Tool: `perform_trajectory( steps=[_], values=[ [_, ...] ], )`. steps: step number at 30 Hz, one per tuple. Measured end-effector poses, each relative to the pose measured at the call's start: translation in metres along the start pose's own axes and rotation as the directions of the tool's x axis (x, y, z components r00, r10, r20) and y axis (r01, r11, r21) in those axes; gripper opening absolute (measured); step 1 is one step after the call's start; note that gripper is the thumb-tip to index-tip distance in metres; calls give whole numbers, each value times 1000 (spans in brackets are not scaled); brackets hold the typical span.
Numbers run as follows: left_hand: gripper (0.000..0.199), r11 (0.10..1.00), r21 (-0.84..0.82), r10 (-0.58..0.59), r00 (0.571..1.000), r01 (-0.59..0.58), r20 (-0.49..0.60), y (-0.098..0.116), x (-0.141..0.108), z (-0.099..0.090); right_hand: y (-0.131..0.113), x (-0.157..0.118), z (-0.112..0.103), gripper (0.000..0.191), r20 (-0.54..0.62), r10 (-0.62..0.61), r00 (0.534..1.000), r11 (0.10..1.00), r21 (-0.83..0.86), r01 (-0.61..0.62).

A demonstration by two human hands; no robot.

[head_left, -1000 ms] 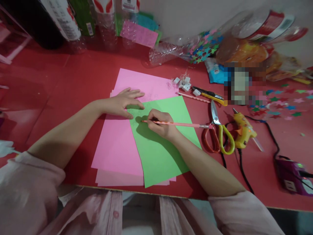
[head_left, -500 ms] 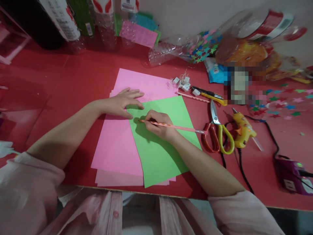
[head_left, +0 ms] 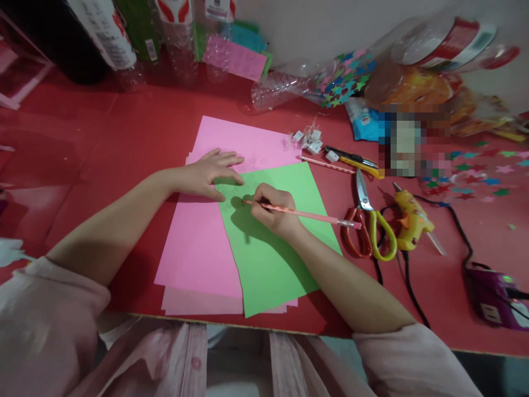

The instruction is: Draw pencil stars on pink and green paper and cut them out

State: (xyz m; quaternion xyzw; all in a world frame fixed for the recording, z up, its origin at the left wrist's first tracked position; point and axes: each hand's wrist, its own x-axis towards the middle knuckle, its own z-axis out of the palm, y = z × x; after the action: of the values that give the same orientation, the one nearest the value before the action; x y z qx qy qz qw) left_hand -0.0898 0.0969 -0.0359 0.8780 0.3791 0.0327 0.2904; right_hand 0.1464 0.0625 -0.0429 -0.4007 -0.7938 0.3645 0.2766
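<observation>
Over the green paper point(head_left: 276, 259), the right hand point(head_left: 275, 212) is curled round the pencil point(head_left: 314, 215), which runs sideways, pink end to 3 o'clock, tip to 9. At 10 o'clock from the tip, the left hand point(head_left: 206, 173) lies spread wide.

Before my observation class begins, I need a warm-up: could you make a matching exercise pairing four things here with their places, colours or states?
1. Left hand
2. Right hand
3. Scissors
4. Glue gun

A. Yellow, lying right of the scissors
B. Gripping a pencil
C. One handle red, one yellow
D. Spread mostly over pink paper

Pairs: 1-D, 2-B, 3-C, 4-A
</observation>
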Motion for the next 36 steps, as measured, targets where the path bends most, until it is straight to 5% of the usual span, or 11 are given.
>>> perform_trajectory(
  steps=[36],
  values=[
    [50,1000,-7,-19,1000,20,15,5,-1,-3,2,-2,-2,13,150,-117,982,993,45,111]
  ],
)
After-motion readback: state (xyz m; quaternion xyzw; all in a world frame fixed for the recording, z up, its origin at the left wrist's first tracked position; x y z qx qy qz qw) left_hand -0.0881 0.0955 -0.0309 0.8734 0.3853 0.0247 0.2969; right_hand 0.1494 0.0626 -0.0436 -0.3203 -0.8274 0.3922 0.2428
